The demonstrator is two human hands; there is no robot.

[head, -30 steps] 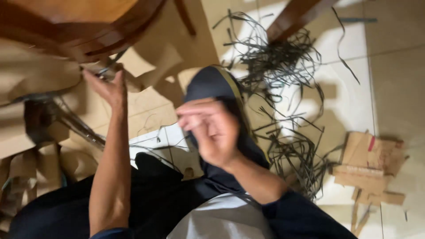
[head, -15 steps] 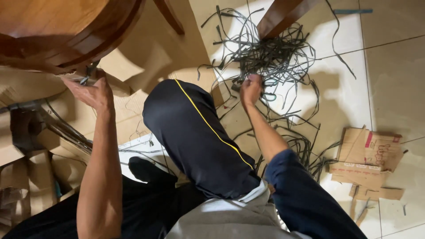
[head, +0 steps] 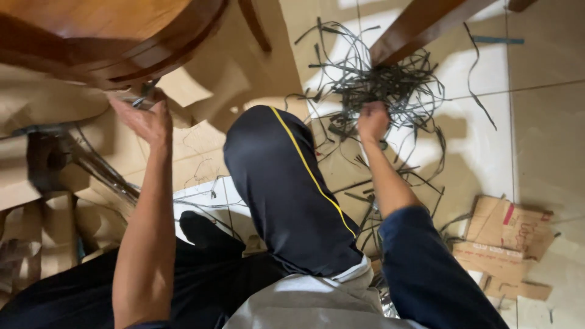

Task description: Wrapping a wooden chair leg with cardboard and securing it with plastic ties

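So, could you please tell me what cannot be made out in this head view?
- Left hand: its fingertips blur against the wooden furniture's rim; any small thing held is unclear.
- Right hand: fist buried in the dark strips; the grip is hidden.
- Cardboard scraps: markings too small.

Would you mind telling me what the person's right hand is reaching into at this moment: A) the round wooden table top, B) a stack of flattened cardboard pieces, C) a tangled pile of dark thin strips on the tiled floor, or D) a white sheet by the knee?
C: the right hand is closed in the tangled pile of dark strips lying on the floor beside the wooden leg.
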